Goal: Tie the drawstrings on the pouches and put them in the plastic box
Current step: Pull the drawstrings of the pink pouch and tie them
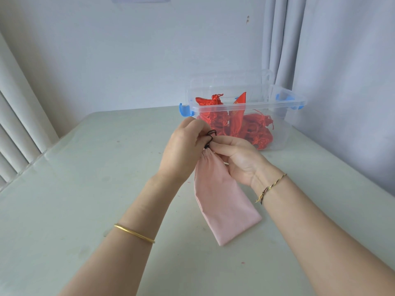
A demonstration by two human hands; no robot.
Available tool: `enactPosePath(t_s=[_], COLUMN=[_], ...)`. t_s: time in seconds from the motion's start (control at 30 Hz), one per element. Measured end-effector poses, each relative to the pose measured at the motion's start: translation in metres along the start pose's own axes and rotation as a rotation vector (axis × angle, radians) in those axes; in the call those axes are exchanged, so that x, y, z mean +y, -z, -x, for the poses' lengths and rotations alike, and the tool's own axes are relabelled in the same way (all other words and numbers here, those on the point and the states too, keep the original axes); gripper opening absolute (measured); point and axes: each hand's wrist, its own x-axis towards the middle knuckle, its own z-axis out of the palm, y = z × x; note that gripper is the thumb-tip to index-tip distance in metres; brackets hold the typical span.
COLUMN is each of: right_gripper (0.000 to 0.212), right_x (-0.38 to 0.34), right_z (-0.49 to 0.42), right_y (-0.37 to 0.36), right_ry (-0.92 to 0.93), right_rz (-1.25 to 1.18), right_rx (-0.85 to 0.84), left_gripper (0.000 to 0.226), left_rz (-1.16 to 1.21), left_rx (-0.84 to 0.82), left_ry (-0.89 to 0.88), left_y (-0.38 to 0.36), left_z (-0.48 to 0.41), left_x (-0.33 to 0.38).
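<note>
A long pale pink pouch [222,201] lies on the table, its gathered neck lifted between my hands. A black drawstring [210,134] loops out of that neck. My left hand [183,150] pinches the drawstring from the left. Fingers of my right hand [237,157] press on the gathered neck from the right. Behind them stands the clear plastic box [284,116] with blue latches, open at the top. Several red pouches [248,129] lie piled inside it.
The pale table [96,189] runs left and toward me. A white wall and grey curtain [331,50] stand close behind the box. Folded curtain panels [15,124] hang at the left edge. The clear lid [230,80] leans behind the box.
</note>
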Motion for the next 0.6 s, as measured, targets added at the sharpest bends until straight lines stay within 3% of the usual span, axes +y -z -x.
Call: enactPosePath(t_s=[0.23, 0.4, 0.6], right_gripper=[0.012, 0.024, 0.017], right_x=[-0.0015, -0.0045, -0.0061], right_z=[-0.0025, -0.0006, 0.0010], right_y=[0.0044, -0.0002, 0.0031], right_ry=[0.000, 0.065, 0.235], right_rz=[0.028, 0.174, 0.335], right_rx=[0.063, 0.143, 0.210], left_gripper=[0.012, 0.018, 0.020], left_rz=[0.146, 0.225, 0.328], left_rx=[-0.074, -0.134, -0.163], left_ry=[0.078, 0.173, 0.218], left_y=[0.0052, 0.0066, 0.0088], left_z=[-0.0041, -0.0043, -0.0055], left_x=[-0.0012, 0.0011, 0.0034])
